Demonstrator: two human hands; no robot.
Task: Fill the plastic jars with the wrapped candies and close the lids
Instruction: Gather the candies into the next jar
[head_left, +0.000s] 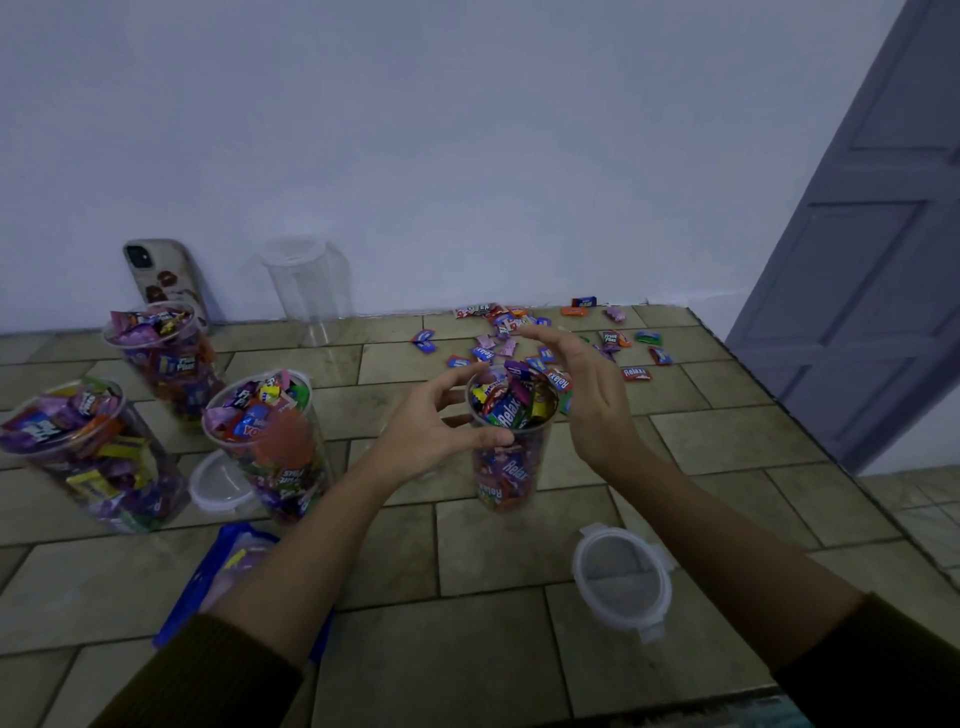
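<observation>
A clear plastic jar (506, 473) stands at the table's centre, heaped with wrapped candies (511, 400) above its rim and without a lid. My left hand (431, 421) holds the jar by its rim, thumb on the near side and fingertips curled at the far left edge. My right hand (592, 400) is open just right of the jar, fingers straight and reaching over the heap. Loose candies (524, 325) lie scattered behind the jar. A clear lid (621, 577) lies near right, another lid (215, 483) to the left.
Three full, lidless jars (275, 441) (88, 457) (166, 358) stand at the left. An empty jar (309, 286) and a phone (161, 275) lean by the back wall. A blue bag (228, 561) lies under my left forearm. The table ends at the right, by a door (872, 234).
</observation>
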